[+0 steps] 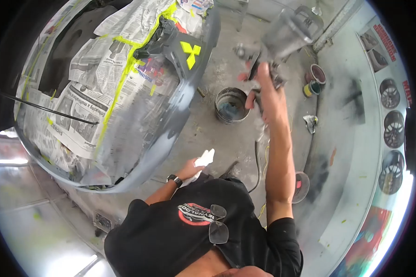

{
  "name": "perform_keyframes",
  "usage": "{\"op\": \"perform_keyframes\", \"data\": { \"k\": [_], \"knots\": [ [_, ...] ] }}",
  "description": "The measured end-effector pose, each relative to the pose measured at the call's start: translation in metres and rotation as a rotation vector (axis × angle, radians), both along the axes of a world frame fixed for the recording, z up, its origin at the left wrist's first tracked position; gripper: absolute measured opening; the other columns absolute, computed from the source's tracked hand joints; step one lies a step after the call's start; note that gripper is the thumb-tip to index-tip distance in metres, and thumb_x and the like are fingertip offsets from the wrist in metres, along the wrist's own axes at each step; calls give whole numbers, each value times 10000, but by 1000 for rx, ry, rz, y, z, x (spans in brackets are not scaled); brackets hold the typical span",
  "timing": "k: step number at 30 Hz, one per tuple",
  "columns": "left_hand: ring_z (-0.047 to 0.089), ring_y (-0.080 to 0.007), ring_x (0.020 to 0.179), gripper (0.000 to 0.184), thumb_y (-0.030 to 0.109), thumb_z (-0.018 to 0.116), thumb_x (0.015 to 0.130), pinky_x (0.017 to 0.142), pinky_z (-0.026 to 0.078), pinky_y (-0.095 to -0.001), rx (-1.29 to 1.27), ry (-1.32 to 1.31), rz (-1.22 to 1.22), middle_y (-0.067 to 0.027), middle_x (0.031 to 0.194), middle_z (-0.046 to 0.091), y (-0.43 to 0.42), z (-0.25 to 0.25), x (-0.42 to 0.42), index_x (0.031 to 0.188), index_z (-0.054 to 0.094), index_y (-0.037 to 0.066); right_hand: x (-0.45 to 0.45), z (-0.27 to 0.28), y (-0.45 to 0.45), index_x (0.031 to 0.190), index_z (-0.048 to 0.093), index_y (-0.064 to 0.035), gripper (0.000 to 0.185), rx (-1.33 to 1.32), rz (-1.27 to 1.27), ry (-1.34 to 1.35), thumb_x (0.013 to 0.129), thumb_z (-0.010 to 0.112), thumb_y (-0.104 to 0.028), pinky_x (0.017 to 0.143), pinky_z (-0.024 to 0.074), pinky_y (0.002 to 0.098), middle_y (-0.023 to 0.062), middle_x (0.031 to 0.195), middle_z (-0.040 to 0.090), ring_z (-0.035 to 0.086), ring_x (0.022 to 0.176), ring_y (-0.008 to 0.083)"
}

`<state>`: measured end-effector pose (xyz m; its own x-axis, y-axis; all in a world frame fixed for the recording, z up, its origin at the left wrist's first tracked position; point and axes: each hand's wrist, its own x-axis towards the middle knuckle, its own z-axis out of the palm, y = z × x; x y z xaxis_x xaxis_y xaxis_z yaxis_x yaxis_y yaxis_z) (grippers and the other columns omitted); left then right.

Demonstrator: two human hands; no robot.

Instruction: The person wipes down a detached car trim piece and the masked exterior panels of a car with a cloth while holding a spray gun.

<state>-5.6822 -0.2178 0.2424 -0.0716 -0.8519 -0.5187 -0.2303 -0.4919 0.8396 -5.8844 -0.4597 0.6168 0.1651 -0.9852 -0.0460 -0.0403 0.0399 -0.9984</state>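
Spray gun (284,36), motion-blurred, is up in the right hand (269,90), fingers wrapped round its grip; the left hand (190,169), well apart from it and nearer the body, is clamped on a white wad (205,159), cloth or paper unclear. Grey bumper (165,147) and taped newspaper (88,121) left of both hands, bucket (229,121) just left of the right hand on stained concrete floor (207,131), smudged pale wall (333,117) beyond it to the right.

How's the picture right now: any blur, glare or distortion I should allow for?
Head view: the right hand and spray gun look blurred, the gun's cup most; head view: the yellow emblem is fairly crisp; head view: fisheye distortion bows the right-side wall, with black corners; head view: glare washes out patches at lower left and the right edge.
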Motion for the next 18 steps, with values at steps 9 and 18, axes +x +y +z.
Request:
{"op": "perform_keyframes", "data": {
  "k": [9,18],
  "knots": [
    [701,-317,1053,615,365,782,872,924,523,-395,-278,-498,539,-219,1144,724,-76,106,-22,1317,615,-26,-49,-90,-22,1121,650,-45,619,413,296,-153,1033,454,-626,396,375,285,84,887,671,518,442,157],
    [658,-296,1072,549,228,802,851,946,499,-387,-580,-509,901,-190,1159,673,-164,107,2,1298,619,-33,-23,-92,-104,1106,659,-13,569,433,417,-48,1033,521,-559,412,403,289,57,850,647,513,471,149]
  ]
}}
